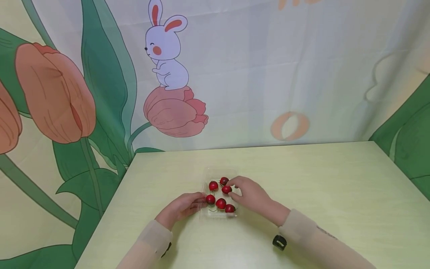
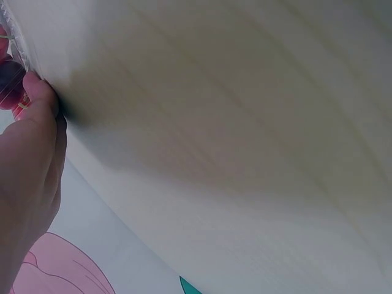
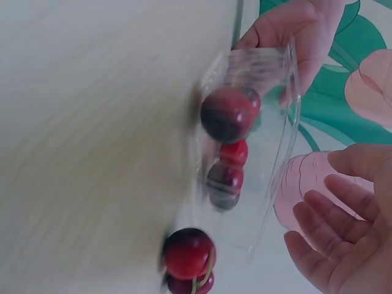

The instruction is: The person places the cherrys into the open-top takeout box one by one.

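A clear plastic box (image 1: 218, 172) sits on the table with several red cherries (image 1: 221, 203) in it. My left hand (image 1: 184, 206) holds the box by its left side, thumb at the rim and fingers along the outer wall. In the left wrist view that hand (image 2: 30, 153) is at the box's edge, beside a dark cherry (image 2: 11, 82). My right hand (image 1: 252, 195) reaches over the box's right side, thumb and forefinger around a cherry (image 1: 226, 189). In the right wrist view the right hand (image 3: 349, 226) has its fingers spread apart, with nothing between them.
The pale wooden table (image 1: 319, 179) extends around the box. Behind it hangs a cloth backdrop (image 1: 235, 74) printed with a rabbit and tulips. A black band (image 1: 279, 243) is at the right sleeve.
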Available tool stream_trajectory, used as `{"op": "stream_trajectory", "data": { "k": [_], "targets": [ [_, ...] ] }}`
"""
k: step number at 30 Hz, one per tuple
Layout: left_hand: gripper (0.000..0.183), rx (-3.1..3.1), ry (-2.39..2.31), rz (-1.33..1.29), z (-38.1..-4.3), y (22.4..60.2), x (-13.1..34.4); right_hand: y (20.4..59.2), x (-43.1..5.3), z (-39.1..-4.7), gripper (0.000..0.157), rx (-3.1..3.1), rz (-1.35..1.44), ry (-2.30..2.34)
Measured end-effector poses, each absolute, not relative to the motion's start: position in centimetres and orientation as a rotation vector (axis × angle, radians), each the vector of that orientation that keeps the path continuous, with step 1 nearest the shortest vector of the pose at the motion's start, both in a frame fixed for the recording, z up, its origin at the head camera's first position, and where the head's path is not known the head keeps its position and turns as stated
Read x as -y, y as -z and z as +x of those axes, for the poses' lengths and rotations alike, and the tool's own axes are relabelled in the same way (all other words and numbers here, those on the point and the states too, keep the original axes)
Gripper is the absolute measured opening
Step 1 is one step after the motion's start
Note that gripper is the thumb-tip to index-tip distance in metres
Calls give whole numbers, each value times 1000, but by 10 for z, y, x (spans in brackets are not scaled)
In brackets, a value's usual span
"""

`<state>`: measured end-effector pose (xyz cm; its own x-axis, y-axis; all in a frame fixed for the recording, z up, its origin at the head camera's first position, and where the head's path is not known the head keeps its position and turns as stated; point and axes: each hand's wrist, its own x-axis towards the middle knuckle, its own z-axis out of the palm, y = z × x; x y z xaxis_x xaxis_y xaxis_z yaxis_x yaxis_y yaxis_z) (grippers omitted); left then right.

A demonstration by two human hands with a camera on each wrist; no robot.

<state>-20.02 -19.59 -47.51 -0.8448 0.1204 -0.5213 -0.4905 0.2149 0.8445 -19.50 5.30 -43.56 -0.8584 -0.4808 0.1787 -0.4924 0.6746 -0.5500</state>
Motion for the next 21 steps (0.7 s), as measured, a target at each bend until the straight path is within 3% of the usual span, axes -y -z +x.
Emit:
{"op": "stream_trajectory", "data": {
  "k": [21],
  "targets": [
    [36, -2022, -1680, -346, -200, 476, 196, 453, -85, -197, 29, 2877, 700, -913]
  ]
}}
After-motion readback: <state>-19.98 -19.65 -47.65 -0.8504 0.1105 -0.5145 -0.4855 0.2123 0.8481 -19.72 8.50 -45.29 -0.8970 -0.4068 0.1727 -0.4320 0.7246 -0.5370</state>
